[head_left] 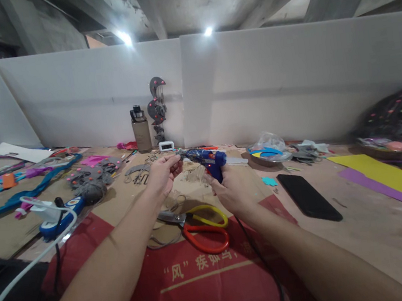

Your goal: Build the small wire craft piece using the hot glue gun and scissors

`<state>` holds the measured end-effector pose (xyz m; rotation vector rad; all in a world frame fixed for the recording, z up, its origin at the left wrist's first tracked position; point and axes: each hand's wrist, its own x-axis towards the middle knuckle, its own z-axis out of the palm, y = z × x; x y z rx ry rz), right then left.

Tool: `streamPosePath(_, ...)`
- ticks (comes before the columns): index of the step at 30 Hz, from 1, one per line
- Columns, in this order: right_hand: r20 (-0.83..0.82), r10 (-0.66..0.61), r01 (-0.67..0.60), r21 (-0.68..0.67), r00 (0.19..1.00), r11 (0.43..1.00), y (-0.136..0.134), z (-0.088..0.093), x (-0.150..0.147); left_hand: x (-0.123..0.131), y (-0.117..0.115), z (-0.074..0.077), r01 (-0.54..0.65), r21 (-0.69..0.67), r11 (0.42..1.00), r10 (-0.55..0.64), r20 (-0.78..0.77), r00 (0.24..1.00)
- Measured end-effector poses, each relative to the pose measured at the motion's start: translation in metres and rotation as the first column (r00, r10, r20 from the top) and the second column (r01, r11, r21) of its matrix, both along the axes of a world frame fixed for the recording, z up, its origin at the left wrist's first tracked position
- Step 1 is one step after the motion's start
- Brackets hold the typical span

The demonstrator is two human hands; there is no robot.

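Note:
My right hand [232, 188] is wrapped round the handle of a blue hot glue gun [207, 158], whose nozzle points left. Close by the nozzle tip, my left hand [162, 174] is closed in a pinch; whatever sits between its fingertips is too small to make out. Below both hands lies a pair of scissors with one red and one yellow handle [204, 228], blades to the left. Thin grey cord loops [161, 244] lie around the blades. A black cable [258, 249] runs down from beneath my right hand.
Left are a blue power strip [76, 203] with a white plug and grey felt pieces [95, 174]. A bottle [142, 136], a small clock [166, 146] and a grey crescent ornament [157, 109] stand at the back. Right lie a black phone [309, 196] and yellow sheet [393, 177].

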<state>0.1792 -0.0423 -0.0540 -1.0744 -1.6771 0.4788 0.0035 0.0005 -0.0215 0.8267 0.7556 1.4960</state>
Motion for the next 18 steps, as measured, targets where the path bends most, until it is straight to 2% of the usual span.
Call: streamPosePath(18, 0.033, -0.021, 0.022, -0.015, 0.999, 1.000, -0.0016, 0.0030, 0.0001, 0.0004, -0.0018, 0.0019, -0.013, 0.012, 1.000, 0.013, -0.007, 1.000)
